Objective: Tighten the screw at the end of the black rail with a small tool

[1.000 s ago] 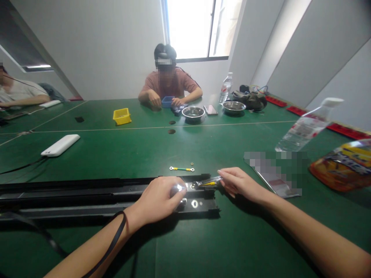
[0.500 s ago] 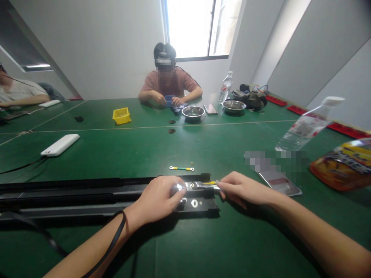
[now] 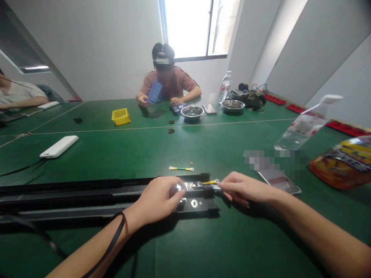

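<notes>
Left grip [image 3: 158, 200]: my fingers closed over a shiny metal knob [image 3: 177, 189] on the black rail [image 3: 87, 197].
Right grip [image 3: 242, 189]: my fingertips pinching the end of a slim metal tool [image 3: 206, 186] that lies along the rail's right end.
The rail lies flat on my green desk [image 3: 203, 146], with a ring-terminal wire [image 3: 181, 168] just beyond it.

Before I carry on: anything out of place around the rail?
Only loose bits: a small ring and a green-yellow lead lie on the table just beyond the black rail. Nothing looks spilled or damaged.
</notes>
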Demonstrator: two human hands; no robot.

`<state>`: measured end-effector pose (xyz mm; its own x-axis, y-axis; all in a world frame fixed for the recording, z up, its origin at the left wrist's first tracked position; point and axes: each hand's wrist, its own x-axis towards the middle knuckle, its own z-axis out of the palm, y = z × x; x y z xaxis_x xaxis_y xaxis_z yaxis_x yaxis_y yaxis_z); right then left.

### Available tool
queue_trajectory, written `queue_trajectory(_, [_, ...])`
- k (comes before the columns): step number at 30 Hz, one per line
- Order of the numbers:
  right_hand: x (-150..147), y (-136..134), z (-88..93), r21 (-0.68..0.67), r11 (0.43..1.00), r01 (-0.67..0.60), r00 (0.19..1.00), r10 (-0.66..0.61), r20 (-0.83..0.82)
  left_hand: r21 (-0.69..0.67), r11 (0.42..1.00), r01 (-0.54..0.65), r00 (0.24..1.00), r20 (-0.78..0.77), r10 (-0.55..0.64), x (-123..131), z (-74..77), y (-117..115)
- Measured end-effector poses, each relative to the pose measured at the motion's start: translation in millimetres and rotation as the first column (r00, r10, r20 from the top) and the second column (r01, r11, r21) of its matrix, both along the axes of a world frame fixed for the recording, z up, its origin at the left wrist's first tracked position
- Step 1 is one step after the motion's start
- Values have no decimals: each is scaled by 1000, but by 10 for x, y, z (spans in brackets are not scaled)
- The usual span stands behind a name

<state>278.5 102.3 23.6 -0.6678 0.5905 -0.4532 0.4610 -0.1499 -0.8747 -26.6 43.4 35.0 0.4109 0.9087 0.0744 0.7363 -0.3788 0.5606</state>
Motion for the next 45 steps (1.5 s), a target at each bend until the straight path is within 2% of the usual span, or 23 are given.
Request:
queue_trajectory(9, [13,7,25,-20,999,26,999,-26,-20,2,1000,3,1000,4,-3,-4,2,0])
queue_trajectory(13, [-28,-11,-10,40,988,152,984,-147,-96,9,1000,12,1000,7,-12,3,20,5])
queue_trajectory(16, [-70,-38,-57,133,948,290,946,-262,-193,11,1000,16,1000,6,-16,3,28,7])
queue_trajectory(20, [-126,-54,-81,166,925,342,919,-293,-263,9,1000,14,1000,12,-15,2,19,8])
queue_trajectory(35, [-162,-30,-90,149,951,271,950,-239,-199,1,1000,12,1000,4,-12,1,9,6])
queue_trajectory(38, [-142,-31,-35,135,970,202,972,-182,-151,6,1000,13,1000,2,-13,5,16,4])
queue_trajectory(42, [-73,-47,32,88,996,31,999,-30,-12,7,1000,9,1000,4,-9,8,22,2])
queue_trajectory(45, [-36,-60,43,65,998,-11,999,8,45,6,1000,11,1000,1,-11,8,22,5])
